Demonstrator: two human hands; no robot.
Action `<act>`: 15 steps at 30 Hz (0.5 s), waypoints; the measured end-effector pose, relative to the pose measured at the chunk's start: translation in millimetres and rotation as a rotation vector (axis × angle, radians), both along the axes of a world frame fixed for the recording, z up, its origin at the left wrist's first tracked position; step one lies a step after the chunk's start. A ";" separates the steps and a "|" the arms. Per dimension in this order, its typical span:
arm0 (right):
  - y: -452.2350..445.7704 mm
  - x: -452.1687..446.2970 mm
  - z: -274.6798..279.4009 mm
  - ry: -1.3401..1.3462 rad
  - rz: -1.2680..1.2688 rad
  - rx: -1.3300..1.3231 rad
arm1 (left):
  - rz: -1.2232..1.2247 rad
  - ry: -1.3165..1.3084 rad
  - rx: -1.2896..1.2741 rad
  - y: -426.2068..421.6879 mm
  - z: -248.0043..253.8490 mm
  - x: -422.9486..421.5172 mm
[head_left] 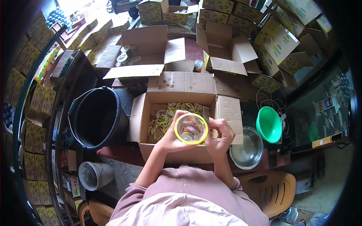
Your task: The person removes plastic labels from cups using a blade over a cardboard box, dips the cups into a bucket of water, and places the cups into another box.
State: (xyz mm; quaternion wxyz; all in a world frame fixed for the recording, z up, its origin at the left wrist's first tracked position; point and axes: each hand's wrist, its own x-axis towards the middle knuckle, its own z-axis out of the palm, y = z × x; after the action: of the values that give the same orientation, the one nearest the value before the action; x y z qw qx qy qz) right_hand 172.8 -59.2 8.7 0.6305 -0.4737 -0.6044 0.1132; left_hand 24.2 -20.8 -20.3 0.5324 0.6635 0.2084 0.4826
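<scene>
My left hand [170,138] is wrapped round a clear plastic cup [190,129] with a yellow rim, its round opening facing up toward me. On the cup's right side, my right hand [220,136] has its fingers bent and pinched together close to the rim; a thin dark item [206,114] shows at the fingertips, too unclear to name. Both hands are above an open cardboard box [181,98] that holds many yellow-green strips [163,119]. The lower part of the cup is hidden by its rim and my left hand.
A black bucket [96,118] stands left of the box, a grey bucket [95,176] below it. On the right are a metal bowl [246,148] and a green bowl [269,124]. Open cartons [144,45] [226,52] stand behind, one holding round lids [122,57].
</scene>
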 end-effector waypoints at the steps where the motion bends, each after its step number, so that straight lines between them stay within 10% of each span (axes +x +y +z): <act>1: -0.4 0.3 0.5 -0.022 -0.037 0.009 | 0.017 -0.010 0.006 0.5 -0.2 0.5; 15: -6.8 -10.0 2.2 -0.172 -0.153 0.054 | 0.115 -0.067 -0.033 -2.2 -3.5 -3.2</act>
State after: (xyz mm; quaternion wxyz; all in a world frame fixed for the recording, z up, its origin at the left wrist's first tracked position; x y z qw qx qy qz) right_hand 162.8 -66.0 10.9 0.5956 -0.5093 -0.6212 0.0071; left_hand 21.0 -23.0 -23.8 0.5214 0.6249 0.2361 0.5309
